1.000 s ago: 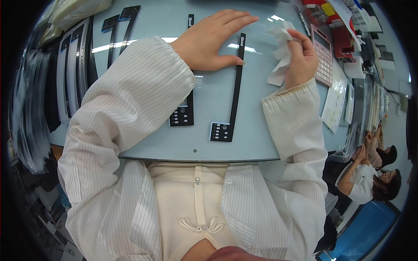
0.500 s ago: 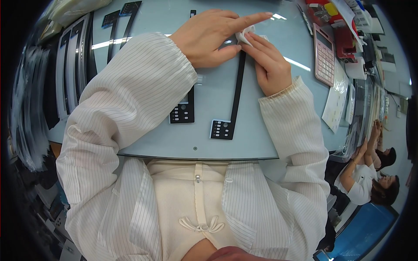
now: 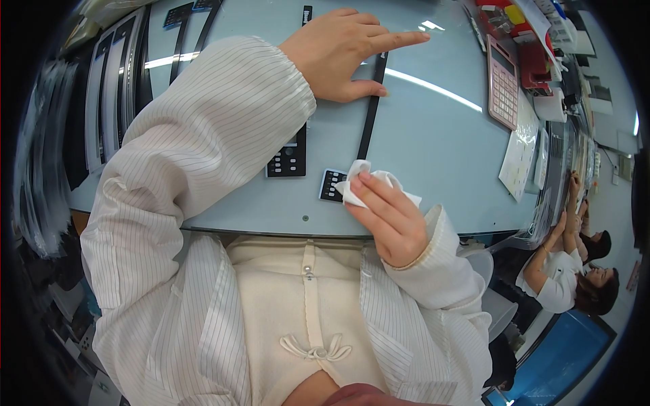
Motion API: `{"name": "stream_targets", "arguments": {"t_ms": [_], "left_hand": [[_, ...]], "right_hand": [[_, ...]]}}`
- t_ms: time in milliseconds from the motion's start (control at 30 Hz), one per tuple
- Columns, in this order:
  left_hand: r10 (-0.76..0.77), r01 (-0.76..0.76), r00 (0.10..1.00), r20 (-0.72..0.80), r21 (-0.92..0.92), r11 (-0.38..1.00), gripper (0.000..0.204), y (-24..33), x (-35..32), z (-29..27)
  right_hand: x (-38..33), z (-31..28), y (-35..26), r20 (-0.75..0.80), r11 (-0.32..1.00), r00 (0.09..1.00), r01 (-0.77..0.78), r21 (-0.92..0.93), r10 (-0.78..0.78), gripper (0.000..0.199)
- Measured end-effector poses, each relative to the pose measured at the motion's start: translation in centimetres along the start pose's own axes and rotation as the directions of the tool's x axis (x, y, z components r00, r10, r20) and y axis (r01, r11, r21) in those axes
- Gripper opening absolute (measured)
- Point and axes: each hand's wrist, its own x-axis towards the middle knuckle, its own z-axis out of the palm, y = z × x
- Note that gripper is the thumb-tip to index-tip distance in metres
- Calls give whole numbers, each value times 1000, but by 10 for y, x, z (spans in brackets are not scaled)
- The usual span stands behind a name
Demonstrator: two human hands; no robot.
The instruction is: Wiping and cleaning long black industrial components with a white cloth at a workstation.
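Observation:
A long narrow black panel [image 3: 370, 125] lies on the glass tabletop, its wider near end bearing several small light windows. My left hand [image 3: 342, 54] rests across its far part, thumb and index finger stretched out over the strip, the other fingers bent. Bunched in my right hand [image 3: 394, 220] is a white wipe [image 3: 374, 178], pressed on the panel's wide near end and partly covering it. A similar black panel [image 3: 288, 161] lies to the left, its middle hidden under my left hand and sleeve.
More black strips [image 3: 179, 47] and stacked panels [image 3: 115, 88] lie at left, beside clear plastic sheets [image 3: 44, 155]. At right are a pink calculator [image 3: 502, 88], a white paper [image 3: 520, 155] and a red holder [image 3: 535, 64]. Other people sit at far right.
My right hand has drawn the wipe from the panel's far part to its near end. My left hand stays over the far part, shifted slightly, and the panel's near end has moved slightly left.

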Motion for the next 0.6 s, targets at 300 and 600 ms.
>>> {"name": "stream_targets", "arguments": {"t_ms": [300,600], "left_hand": [[-110,112,988,104,-11,994,85,5,3,-6],[-102,108,988,114,-44,993,92,4,5,-4]], "right_hand": [[6,-3,-19,18,895,996,74,439,-91,27],[21,24,-24,102,992,993,53,116,-65,25]]}}
